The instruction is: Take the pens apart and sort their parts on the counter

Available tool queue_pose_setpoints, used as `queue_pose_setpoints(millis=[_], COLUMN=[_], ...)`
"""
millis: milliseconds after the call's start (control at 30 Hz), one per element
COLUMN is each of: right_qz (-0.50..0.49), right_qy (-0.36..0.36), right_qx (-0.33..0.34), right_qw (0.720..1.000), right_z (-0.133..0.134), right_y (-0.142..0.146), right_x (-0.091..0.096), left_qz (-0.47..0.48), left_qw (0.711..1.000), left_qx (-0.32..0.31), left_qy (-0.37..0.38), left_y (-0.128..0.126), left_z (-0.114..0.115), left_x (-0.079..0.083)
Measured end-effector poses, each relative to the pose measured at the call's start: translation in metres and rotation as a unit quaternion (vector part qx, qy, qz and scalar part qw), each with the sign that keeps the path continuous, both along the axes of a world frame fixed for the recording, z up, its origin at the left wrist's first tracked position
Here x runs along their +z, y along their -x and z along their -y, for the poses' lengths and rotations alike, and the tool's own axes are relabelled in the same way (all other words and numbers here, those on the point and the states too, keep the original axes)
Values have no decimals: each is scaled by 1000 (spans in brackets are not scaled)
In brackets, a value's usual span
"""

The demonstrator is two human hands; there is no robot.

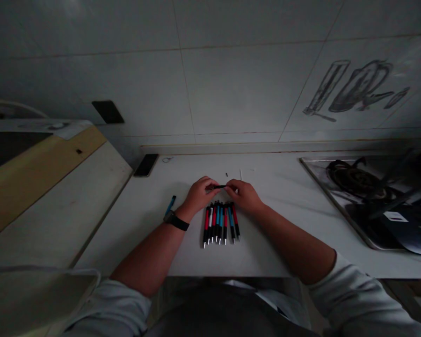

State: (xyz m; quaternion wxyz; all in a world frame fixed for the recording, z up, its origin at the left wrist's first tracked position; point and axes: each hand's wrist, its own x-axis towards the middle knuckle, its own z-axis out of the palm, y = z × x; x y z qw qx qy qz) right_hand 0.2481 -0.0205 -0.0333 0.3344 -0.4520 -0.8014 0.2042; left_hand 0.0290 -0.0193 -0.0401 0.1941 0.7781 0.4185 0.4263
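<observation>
My left hand [200,193] is closed, its fingers pinching a slim black pen part [219,187] that lies level. At the right end of that part, my right hand [244,194] pinches it too. Just below both hands lies a row of several pens [220,223], with red, blue and white barrels, black grips and silver tips pointing toward me. A blue pen barrel with a black end [170,205] rests by my left wrist. Beyond my fingers are a tiny dark piece [226,174] and a thin white stick [241,174].
A phone [146,165] and a thin loop [167,159] lie at the back left of the white counter [277,234]. On the right sits a gas stove [354,201] with a dark object on it. A pale cabinet or board [73,206] borders the left side, and a tiled wall [231,93] stands behind.
</observation>
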Motion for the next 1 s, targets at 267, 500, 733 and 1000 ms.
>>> queue_pose_setpoints(millis=[267,500,733,1000], right_qz=[-60,-64,-65,-96], right_qy=[23,60,81,61], right_qx=[-10,-16,-20,-6], right_qw=[998,996,994,994], right_z=[-2,-6,-6,-6], right_y=[-1,-7,-6,-6], right_x=[-3,-2,-4,-8], left_qz=[24,44,-4,-25], left_qw=[1000,999,1000,999], left_qx=[-5,11,-9,-12], left_qy=[1,10,-14,-21], left_y=[0,3,1,-1], left_z=[0,-3,3,5], left_x=[-2,-5,7,11])
